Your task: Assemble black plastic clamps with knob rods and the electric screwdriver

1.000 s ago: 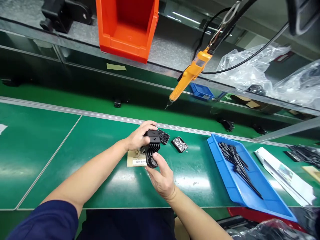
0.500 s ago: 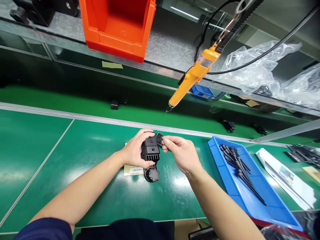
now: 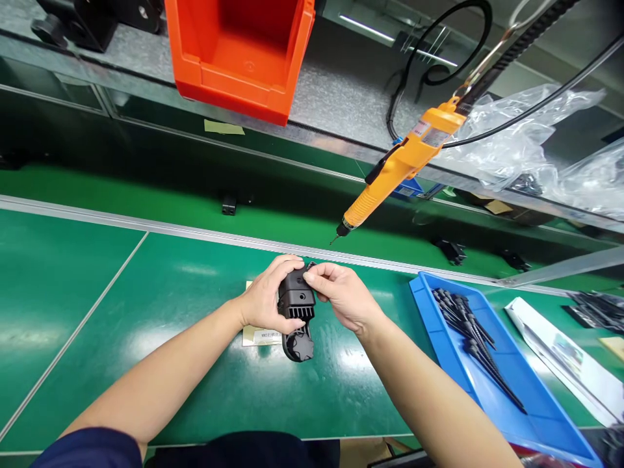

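1. Black housing (image 3: 296,297) lies at the middle of our view, just above or on the green bench (image 3: 195,383); we cannot tell whether it bears on the surface. Its rounded, knob-like end points toward us, and its smooth, holed end lies away.

2. Our left hand (image 3: 263,299) is curled firmly around the housing's left side, fingers over the far end and thumb across the ribs. That grip matches half a second ago, so the piece seems well steadied.

3. Our right hand (image 3: 346,299) is what has changed. A second ago it held the knob end; half a second ago its fingers were at a small tray of dark pieces. Now thumb and forefinger, drawn close together, are at the smooth end, near the farther hole. We cannot tell whether they meet or pinch something small.

4. For the work, we judge this a shift from fetching to fitting: attention has come from the tray to the holes.

5. The paper label (image 3: 250,336) lies partly under the left hand and housing.

6. Farther out, the orange screwdriver (image 3: 402,166) hangs untouched beyond our hands, and the blue tray (image 3: 435,330) stands to the right.
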`<control>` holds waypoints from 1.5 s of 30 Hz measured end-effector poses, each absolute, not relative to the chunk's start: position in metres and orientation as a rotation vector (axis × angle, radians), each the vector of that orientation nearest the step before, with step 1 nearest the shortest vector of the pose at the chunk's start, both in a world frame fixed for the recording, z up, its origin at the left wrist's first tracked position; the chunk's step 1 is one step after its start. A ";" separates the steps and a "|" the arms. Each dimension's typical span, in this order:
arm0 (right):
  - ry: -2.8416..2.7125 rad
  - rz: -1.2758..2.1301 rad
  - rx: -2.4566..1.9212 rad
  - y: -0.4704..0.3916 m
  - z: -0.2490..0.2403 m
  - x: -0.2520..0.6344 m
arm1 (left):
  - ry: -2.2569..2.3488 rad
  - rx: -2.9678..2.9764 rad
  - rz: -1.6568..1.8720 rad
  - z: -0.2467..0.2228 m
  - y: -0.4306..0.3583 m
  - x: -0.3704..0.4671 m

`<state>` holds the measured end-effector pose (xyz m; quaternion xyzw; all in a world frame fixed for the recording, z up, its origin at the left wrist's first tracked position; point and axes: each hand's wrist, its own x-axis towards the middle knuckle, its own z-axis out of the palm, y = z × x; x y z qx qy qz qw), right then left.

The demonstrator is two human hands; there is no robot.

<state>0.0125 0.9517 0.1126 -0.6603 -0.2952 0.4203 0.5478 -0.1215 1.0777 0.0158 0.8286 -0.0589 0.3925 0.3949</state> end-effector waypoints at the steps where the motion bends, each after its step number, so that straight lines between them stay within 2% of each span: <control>1: -0.753 0.966 -1.581 0.953 0.112 0.011 | -0.143 2.100 0.992 0.015 1.078 -0.122; 14: -1.323 0.574 -1.747 0.951 0.107 0.013 | -0.110 2.118 0.966 0.013 1.078 -0.122; 20: -1.710 0.103 -1.650 0.938 0.115 0.015 | -0.087 2.102 0.962 0.013 1.076 -0.122; 23: -1.918 -0.024 -1.621 0.932 0.119 0.014 | -0.084 2.108 0.964 0.013 1.076 -0.122; 26: -1.738 -0.105 -1.618 0.938 0.120 0.028 | -0.078 2.110 0.965 0.014 1.076 -0.123; 29: -1.129 -0.263 -1.635 0.963 0.125 0.067 | -0.082 2.104 0.958 0.014 1.076 -0.123; 31: -0.892 -0.250 -1.582 0.986 0.134 0.098 | -0.080 2.105 0.953 0.014 1.076 -0.123; 35: -0.923 -0.056 -1.455 1.025 0.153 0.137 | -0.080 2.112 0.952 0.015 1.076 -0.124; 45: -0.963 0.160 -1.275 1.017 0.192 0.106 | -0.064 2.140 0.938 0.015 1.077 -0.124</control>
